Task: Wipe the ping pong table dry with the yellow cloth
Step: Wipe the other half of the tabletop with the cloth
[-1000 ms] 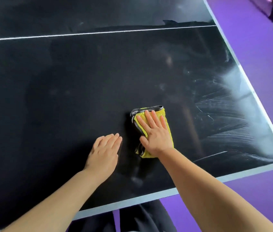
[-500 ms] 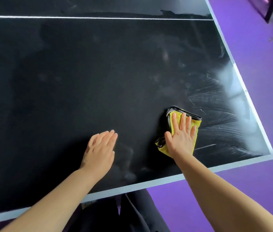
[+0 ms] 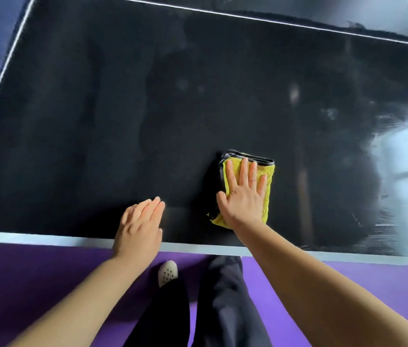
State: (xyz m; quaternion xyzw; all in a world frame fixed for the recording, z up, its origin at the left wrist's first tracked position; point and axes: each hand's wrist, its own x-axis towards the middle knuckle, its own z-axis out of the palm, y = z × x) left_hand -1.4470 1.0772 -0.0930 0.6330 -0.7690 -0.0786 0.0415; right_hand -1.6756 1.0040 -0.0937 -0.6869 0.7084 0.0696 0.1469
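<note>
Your right grip [image 3: 244, 196] lies flat on the yellow cloth [image 3: 268, 171], with fingers straight and spread apart. It presses the folded, grey-edged pad onto the dark tabletop [image 3: 85, 121]. Your left grip [image 3: 139, 224] is left of the cloth and apart from it, palm down, fingers straight and close together, holding nothing. Just below the cloth runs the tabletop's white edge line [image 3: 35, 239]. Far right of the cloth, a pale streaked sheen [image 3: 403, 171] covers the surface. Below the cloth, past the edge, lie purple floor [image 3: 22, 284], dark trousers [image 3: 225, 296] and a white perforated shoe [image 3: 168, 272].
</note>
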